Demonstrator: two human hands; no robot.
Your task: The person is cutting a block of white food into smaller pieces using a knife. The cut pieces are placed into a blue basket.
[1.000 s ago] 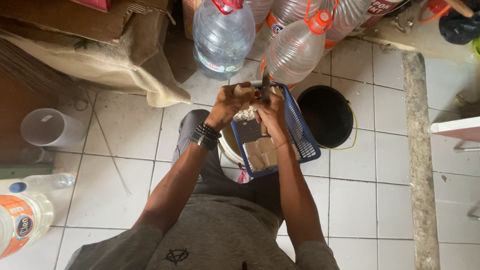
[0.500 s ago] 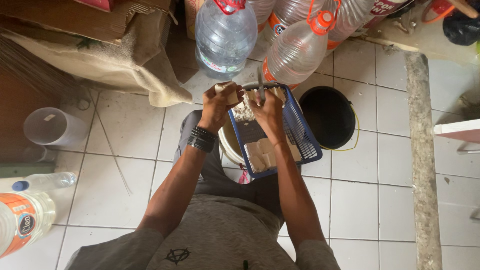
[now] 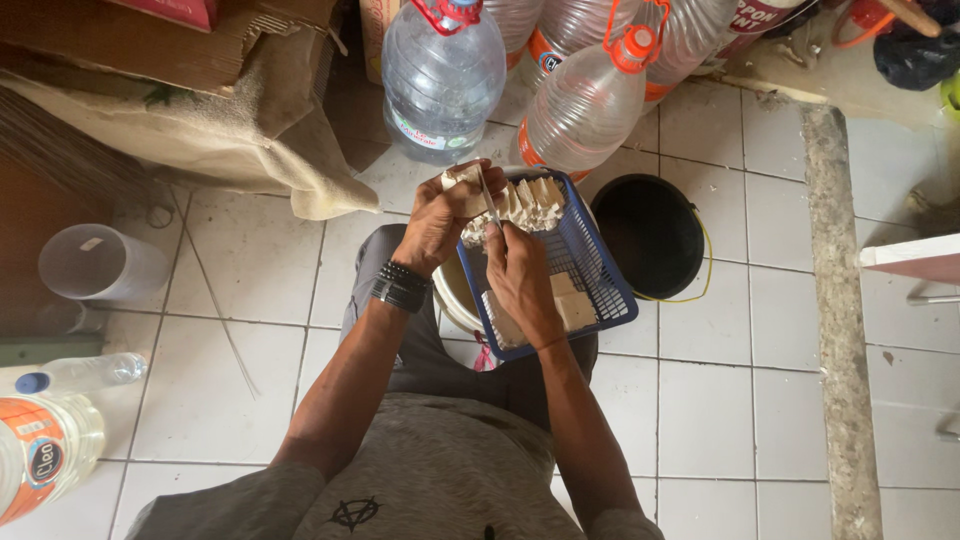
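My left hand [image 3: 440,222] holds a pale cream chunk [image 3: 462,180] above a blue mesh basket [image 3: 608,290]. My right hand [image 3: 518,278] grips a thin knife [image 3: 489,198] whose blade points up against that chunk. Several pale cut pieces [image 3: 533,200] lie stacked at the basket's far end, and flatter pieces [image 3: 573,308] rest at its near end. The basket sits over a white bucket [image 3: 452,295] on my lap. A black beaded bracelet is on my left wrist.
A black bucket [image 3: 648,232] stands right of the basket. Large clear water bottles [image 3: 442,75] stand behind it. A burlap sack [image 3: 200,140] and boxes lie at the left, with a clear plastic cup [image 3: 95,265] and bottles [image 3: 50,450] on the white tiles. A concrete ledge [image 3: 835,300] runs along the right.
Both hands have shifted slightly left and apart over the basket. The knife blade now shows upright against the chunk, and the stacked pieces in the basket's far end have come into view.
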